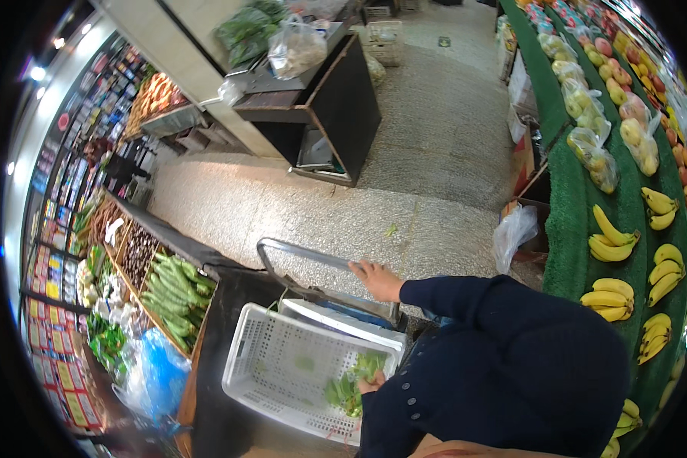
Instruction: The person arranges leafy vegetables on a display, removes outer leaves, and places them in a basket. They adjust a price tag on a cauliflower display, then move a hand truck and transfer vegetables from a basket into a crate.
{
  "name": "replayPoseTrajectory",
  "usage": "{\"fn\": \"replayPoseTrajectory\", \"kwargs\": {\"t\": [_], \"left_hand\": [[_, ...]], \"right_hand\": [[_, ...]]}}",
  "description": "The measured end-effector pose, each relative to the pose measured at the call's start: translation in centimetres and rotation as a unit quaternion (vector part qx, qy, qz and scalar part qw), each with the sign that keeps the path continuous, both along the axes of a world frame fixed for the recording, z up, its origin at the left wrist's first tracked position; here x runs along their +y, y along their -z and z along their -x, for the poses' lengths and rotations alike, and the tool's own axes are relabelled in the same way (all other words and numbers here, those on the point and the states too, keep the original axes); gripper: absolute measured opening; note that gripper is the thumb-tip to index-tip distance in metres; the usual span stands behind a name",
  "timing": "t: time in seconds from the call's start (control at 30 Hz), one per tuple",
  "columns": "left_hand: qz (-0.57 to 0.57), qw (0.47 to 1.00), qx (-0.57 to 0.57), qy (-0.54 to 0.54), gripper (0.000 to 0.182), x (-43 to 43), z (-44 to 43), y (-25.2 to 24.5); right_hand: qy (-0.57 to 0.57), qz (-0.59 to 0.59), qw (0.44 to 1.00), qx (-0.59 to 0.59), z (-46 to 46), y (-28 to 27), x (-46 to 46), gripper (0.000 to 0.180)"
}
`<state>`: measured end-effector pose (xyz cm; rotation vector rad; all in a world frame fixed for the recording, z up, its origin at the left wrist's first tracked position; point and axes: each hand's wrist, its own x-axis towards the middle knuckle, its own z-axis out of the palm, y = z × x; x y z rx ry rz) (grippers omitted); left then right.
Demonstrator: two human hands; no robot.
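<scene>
A white perforated plastic crate [297,366] lies below me, its inside facing up. My left hand [372,382], at the crate's right end, is closed around a small bunch of leafy greens [349,389]; its sleeve and the leaves hide part of the fingers. A few loose leaves show against the crate's floor. My right hand [379,281] rests with bent fingers over the grey metal handle [303,251] of a cart, beyond the crate. Between handle and crate sits another white container [343,323], partly hidden by the crate.
At the left, a vegetable stand holds long green gourds [174,292], with a blue plastic bag [163,372] nearer. A dark counter [338,114] stands ahead on the speckled floor [332,217]. Bananas [612,246] and bagged fruit line the green tiered stand [567,200] at the right.
</scene>
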<state>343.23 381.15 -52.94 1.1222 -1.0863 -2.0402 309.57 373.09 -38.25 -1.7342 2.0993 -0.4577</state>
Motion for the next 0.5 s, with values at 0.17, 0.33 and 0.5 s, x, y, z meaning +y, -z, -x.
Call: {"fn": "replayPoseTrajectory", "kwargs": {"t": [0.17, 0.33, 0.5], "left_hand": [[-0.040, 0.999, -0.013, 0.002, 0.052, -15.1, 15.0, -8.3], [-0.132, 0.985, -0.054, -0.100, 0.040, -23.0, 27.3, -9.6], [-0.145, 0.908, -0.301, -0.253, 0.031, -23.8, 28.6, -8.9]], "right_hand": [[-0.070, -0.085, 0.972, -0.207, 2.9, 0.5, -2.4, 0.091], [-0.165, -0.117, 0.935, -0.291, 20.8, 0.3, -1.5, 0.059], [0.106, 0.031, 0.983, -0.148, 48.5, -2.4, 9.6, 0.039]]}}
